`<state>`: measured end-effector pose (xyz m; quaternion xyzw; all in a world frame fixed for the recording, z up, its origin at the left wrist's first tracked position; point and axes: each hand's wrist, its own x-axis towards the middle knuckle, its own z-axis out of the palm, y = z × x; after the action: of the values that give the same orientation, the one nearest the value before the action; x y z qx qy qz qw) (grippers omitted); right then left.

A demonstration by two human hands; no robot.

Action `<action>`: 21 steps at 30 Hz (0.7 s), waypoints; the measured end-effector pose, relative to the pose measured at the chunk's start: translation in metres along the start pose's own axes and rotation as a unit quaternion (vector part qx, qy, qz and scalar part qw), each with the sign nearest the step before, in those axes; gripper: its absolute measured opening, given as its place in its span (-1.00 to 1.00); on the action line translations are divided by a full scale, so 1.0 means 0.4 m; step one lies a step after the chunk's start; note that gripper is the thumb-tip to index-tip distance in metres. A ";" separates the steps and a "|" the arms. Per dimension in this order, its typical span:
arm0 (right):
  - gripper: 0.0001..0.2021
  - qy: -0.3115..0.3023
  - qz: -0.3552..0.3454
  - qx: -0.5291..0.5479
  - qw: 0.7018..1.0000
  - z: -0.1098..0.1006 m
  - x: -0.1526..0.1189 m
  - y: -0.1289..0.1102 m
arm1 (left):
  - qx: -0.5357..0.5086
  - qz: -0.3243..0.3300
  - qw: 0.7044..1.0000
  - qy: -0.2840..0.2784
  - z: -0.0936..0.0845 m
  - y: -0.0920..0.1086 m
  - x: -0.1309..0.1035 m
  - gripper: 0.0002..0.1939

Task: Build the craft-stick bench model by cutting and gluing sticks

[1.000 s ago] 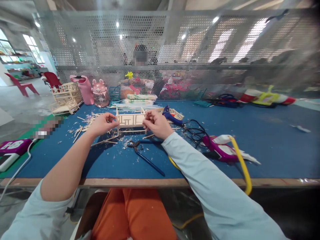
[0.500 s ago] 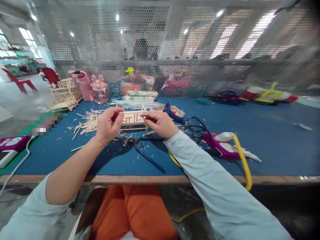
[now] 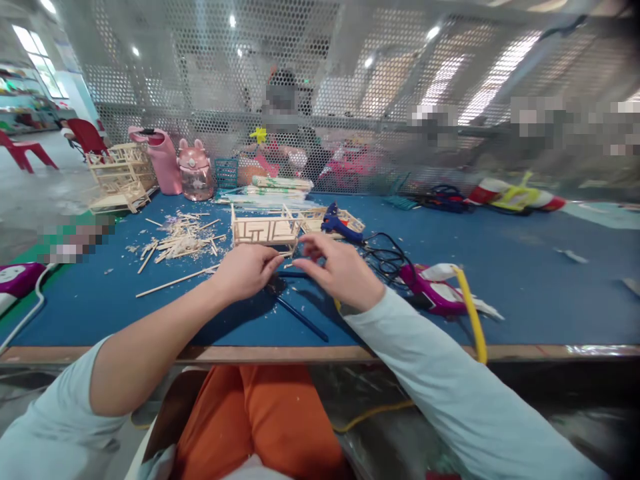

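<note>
My left hand (image 3: 249,270) is closed in a pinch just in front of a small wooden stick frame (image 3: 270,231); whatever its fingertips hold is too small to make out. Close by on the right, my right hand (image 3: 336,267) has thumb and fingers apart, with nothing clear between them. The frame stands on the blue table, with short sticks fixed to its front panel. Below both hands lie blue-handled pliers (image 3: 303,319), their head partly in shadow. A blue glue gun (image 3: 343,225) rests behind my right hand, against another stick frame (image 3: 313,217).
Loose sticks and scraps (image 3: 183,243) are heaped at the left. A long stick (image 3: 173,283) lies near my left forearm. At the back stand a pink bottle (image 3: 164,163), a clear pink-lidded bottle (image 3: 196,175) and a finished-looking stick model (image 3: 123,177). A purple-white tool (image 3: 443,290) lies right.
My left hand has come down and to the right, its fingers closing into a pinch. My right hand has drawn back from the frame and its fingers have spread.
</note>
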<state>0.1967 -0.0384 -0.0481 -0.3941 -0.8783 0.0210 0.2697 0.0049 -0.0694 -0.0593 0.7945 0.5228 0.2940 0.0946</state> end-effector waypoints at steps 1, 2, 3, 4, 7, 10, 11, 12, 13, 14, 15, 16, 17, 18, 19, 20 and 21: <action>-0.72 -0.032 0.068 -0.054 0.996 -0.014 -0.012 0.006 | -0.043 -0.029 0.999 -0.005 0.001 0.002 0.000 -0.61; -0.69 -0.075 0.133 -0.118 0.981 -0.027 -0.025 0.014 | -0.106 -0.061 0.992 -0.011 0.004 0.004 0.000 -0.62; -0.66 -0.139 0.179 -0.172 0.959 -0.038 -0.039 0.025 | -0.179 -0.096 0.979 -0.021 0.006 0.006 0.001 -0.64; -0.63 -0.199 0.204 -0.201 0.937 -0.046 -0.054 0.036 | -0.251 -0.127 0.959 -0.035 0.009 0.007 0.002 -0.67; -0.69 -0.248 0.207 -0.176 0.930 -0.058 -0.094 0.069 | -0.385 -0.172 0.905 -0.062 0.015 0.012 0.005 -0.69; -0.78 -0.210 0.208 -0.146 0.944 -0.060 -0.123 0.087 | -0.424 -0.156 0.890 -0.055 0.019 0.016 0.004 -0.73; -0.78 -0.198 0.211 -0.157 0.944 -0.061 -0.130 0.089 | -0.428 -0.151 0.889 -0.054 0.021 0.016 0.003 -0.77; -0.78 -0.190 0.213 -0.173 0.943 -0.062 -0.135 0.090 | -0.426 -0.146 0.891 -0.058 0.024 0.014 0.002 -0.80; -0.77 -0.186 0.214 -0.187 0.941 -0.063 -0.139 0.091 | -0.413 -0.141 0.898 -0.065 0.026 0.010 0.001 -0.81; -0.76 -0.186 0.214 -0.195 0.939 -0.064 -0.142 0.092 | -0.385 -0.132 0.911 -0.067 0.030 0.004 0.001 -0.80; -0.74 -0.188 0.215 -0.197 0.938 -0.065 -0.144 0.095 | -0.342 -0.119 0.930 -0.058 0.033 -0.003 0.002 -0.79; -0.72 -0.194 0.218 -0.190 0.937 -0.067 -0.145 0.098 | -0.289 -0.100 0.951 -0.038 0.036 -0.013 0.004 -0.78; -0.70 -0.201 0.223 -0.178 0.937 -0.069 -0.145 0.102 | -0.235 -0.080 0.969 -0.009 0.039 -0.024 0.008 -0.77; -0.67 -0.207 0.230 -0.165 0.936 -0.072 -0.145 0.107 | -0.190 -0.062 0.980 0.023 0.041 -0.036 0.013 -0.76; -0.63 -0.213 0.239 -0.154 0.935 -0.076 -0.145 0.111 | -0.160 -0.052 0.985 0.050 0.042 -0.048 0.018 -0.77; -0.60 -0.223 0.249 -0.142 0.932 -0.081 -0.146 0.114 | -0.147 -0.049 0.986 0.067 0.041 -0.060 0.024 -0.77; -0.56 -0.236 0.258 -0.130 0.928 -0.087 -0.148 0.116 | -0.144 -0.052 0.985 0.075 0.040 -0.071 0.029 -0.77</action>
<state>0.2776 -0.0542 -0.0572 -0.6224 -0.7796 0.0675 -0.0136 -0.0047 -0.0444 -0.0810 0.7204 0.5209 0.4196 0.1834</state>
